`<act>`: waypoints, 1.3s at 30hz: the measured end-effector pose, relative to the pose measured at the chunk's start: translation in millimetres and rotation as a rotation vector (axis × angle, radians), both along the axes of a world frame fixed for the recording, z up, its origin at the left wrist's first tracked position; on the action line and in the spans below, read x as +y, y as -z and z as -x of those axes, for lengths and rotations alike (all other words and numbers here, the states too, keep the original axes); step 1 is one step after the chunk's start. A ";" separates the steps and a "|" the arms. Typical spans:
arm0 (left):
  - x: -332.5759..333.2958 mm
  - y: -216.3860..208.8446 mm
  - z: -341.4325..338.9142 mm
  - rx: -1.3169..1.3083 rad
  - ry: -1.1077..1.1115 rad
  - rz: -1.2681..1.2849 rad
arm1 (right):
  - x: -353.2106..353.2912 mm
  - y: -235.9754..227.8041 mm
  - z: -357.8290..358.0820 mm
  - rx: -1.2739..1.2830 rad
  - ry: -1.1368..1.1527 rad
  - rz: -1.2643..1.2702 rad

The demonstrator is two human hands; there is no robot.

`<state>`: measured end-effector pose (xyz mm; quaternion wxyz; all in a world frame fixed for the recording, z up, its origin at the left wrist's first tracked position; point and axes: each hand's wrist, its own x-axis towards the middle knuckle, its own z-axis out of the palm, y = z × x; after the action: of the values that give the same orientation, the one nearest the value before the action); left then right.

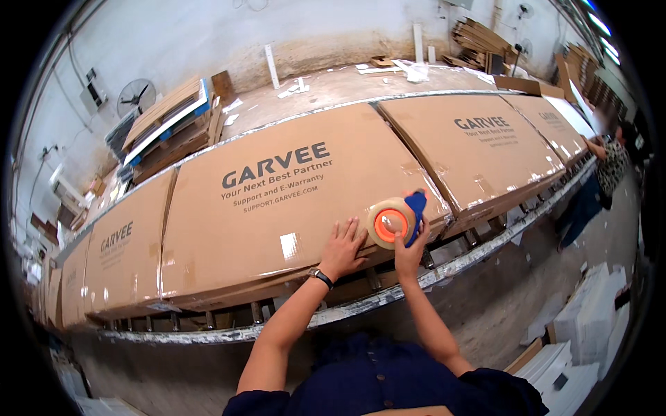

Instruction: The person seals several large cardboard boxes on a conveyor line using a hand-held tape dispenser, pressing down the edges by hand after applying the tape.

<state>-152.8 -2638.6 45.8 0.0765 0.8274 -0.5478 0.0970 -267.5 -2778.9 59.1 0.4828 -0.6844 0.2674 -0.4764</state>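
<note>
A large brown cardboard box (pixel 277 229) lies flat in front of me, with dark print on its top and strips of clear tape along its edges. My left hand (pixel 343 247) rests on the box's top near its front edge, fingers spread; a dark watch is on that wrist. Just right of it, my right hand (pixel 412 255) grips a blue and orange tape dispenser (pixel 415 208) carrying a wide roll of tape. The dispenser is over the front right part of the box. Its far end and the tape's loose end are hard to make out.
The box sits on a roller conveyor (pixel 444 272) in a row with another box (pixel 479 145) to the right and one (pixel 128 243) to the left. A co-worker (pixel 607 166) stands far right. White foam sheets (pixel 583 326) are stacked lower right; pallets (pixel 170 125) lie behind.
</note>
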 end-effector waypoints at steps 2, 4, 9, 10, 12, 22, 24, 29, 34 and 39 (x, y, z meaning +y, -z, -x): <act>-5.0 -3.0 3.2 0.005 0.021 0.010 | 7.3 15.2 12.1 -0.168 0.042 -0.253; -7.8 -2.5 4.8 0.045 0.018 0.038 | 11.8 25.6 31.8 -0.538 -0.033 -0.820; -2.1 -7.7 3.6 0.083 0.025 0.060 | -1.9 19.0 137.1 -0.927 -0.181 -1.192; -2.0 -8.1 2.8 0.094 0.025 0.063 | -1.8 12.8 156.4 -0.983 -0.084 -1.086; -1.9 -9.8 2.7 0.111 0.044 0.058 | -14.2 15.6 202.4 -1.029 0.195 -0.888; -8.5 -4.1 0.0 0.151 0.085 0.095 | 18.4 18.2 68.2 -0.308 0.877 -0.203; -7.4 1.2 10.9 0.176 0.106 0.119 | 50.8 47.5 -11.7 -0.130 0.906 -0.004; -7.4 -1.6 -1.7 0.184 0.095 0.201 | 30.2 44.3 5.6 -0.165 0.686 -0.277; -6.8 3.8 2.9 0.186 0.107 0.211 | 31.9 56.6 23.2 -0.479 0.474 -0.553; -5.8 6.5 2.6 0.171 0.091 0.207 | 55.2 52.6 69.8 -0.714 -0.027 -1.010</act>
<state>-155.4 -2644.4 39.3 0.2124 0.7947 -0.5632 0.0786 -337.4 -2723.7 6.5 0.8129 -0.1728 0.2731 -0.4844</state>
